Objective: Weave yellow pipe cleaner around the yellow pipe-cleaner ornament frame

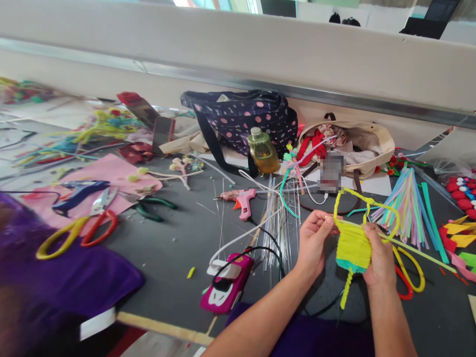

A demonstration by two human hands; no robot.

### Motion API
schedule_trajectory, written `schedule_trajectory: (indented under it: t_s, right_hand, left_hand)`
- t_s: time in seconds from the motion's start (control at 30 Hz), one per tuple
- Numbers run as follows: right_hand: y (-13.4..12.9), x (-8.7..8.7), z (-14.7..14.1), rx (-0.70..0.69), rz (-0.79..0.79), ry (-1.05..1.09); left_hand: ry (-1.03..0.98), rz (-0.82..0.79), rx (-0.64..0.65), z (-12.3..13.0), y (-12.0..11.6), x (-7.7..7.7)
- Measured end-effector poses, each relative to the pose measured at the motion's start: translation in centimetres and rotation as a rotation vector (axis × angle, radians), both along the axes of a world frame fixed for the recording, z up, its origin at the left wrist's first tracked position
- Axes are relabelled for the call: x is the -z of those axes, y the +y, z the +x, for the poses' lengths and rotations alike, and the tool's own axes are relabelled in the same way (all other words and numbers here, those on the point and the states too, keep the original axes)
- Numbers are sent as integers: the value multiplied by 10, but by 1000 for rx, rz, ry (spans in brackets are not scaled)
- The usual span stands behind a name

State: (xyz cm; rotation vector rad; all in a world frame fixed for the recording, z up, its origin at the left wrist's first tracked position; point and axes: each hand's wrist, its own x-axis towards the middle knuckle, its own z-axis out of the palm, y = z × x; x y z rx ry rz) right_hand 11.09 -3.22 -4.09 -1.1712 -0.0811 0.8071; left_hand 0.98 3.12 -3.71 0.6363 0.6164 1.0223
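A yellow pipe-cleaner piece [354, 244] is wound into a flat block, with a teal band along its lower edge, a yellow stem below and loops above. My right hand [381, 258] grips its right side, thumb on the front. At its upper left, my left hand [313, 240] pinches a yellow pipe cleaner between thumb and finger. A long pale yellow-green strand [420, 253] runs out to the right past my right hand. Behind my right wrist lie scissors [416, 270] with red and yellow handles, their blades hidden.
A pink glue gun [245, 202], thin wires [277, 223] and a magenta power strip [238, 285] lie left of my hands. Pastel pipe cleaners [403, 208] fan out at right. A bottle [263, 153] stands before a patterned bag [241, 121]. Another person's purple sleeve [92, 277] is at left.
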Motion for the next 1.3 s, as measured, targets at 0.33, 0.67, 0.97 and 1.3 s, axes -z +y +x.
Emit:
schedule_trajectory:
  t_s: [0.33,0.67,0.97,1.3]
  right_hand:
    - [1,-1,-2,36,-18,-52]
    - [0,0,-2,98,-93,-180]
    - [-1,1,5,44,-120,-137]
    - [-2,6,13,48,-67,-100]
  left_hand:
    - [100,77,-94,0,1,3]
    - [754,936,-97,-15,13,-1]
    - [820,1091,-7,-21,23,-5]
    - [499,620,-1,-16,25,-1]
